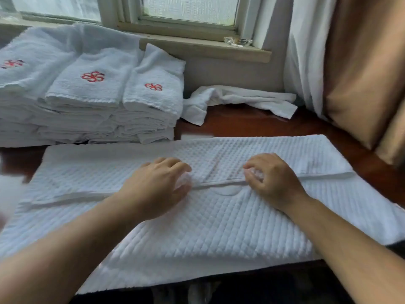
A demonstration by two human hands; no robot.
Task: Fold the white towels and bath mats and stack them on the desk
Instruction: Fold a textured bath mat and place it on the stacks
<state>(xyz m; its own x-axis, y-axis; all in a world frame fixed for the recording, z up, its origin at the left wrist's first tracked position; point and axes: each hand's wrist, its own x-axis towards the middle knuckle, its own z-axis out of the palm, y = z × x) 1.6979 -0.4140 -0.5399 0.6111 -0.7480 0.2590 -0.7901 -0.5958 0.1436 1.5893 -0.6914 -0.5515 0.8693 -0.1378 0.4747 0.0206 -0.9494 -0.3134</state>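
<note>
The bath mat (208, 227), white with a waffle weave, lies spread across the desk (252, 126), and its near edge hangs a little over the front of it. The far part is already turned toward the person, so its hem (219, 183) runs crosswise through the middle. The step in hand looks like setting this first fold. To do it well, the hem should be drawn straight and parallel to the near edge, the side edges matched, and the layers smoothed outward from the centre so that no ridge is trapped before the next fold.

Both hands work at that hem, close together but not touching. The left hand (162, 183) has its fingers curled down over the hem with the thumb tucked beneath, and it seems to pinch the edge. The right hand (269, 178) is curled the same way, thumb and fingers closed on the hem. The fingertips are blurred, so how firm either grip is cannot be told.

Behind the mat, at the left rear of the desk, stand stacks of folded towels (92, 102) with red embroidered emblems. An unfolded towel (238, 99) lies crumpled by the wall. A glass dish (237, 41) sits on the windowsill above.
</note>
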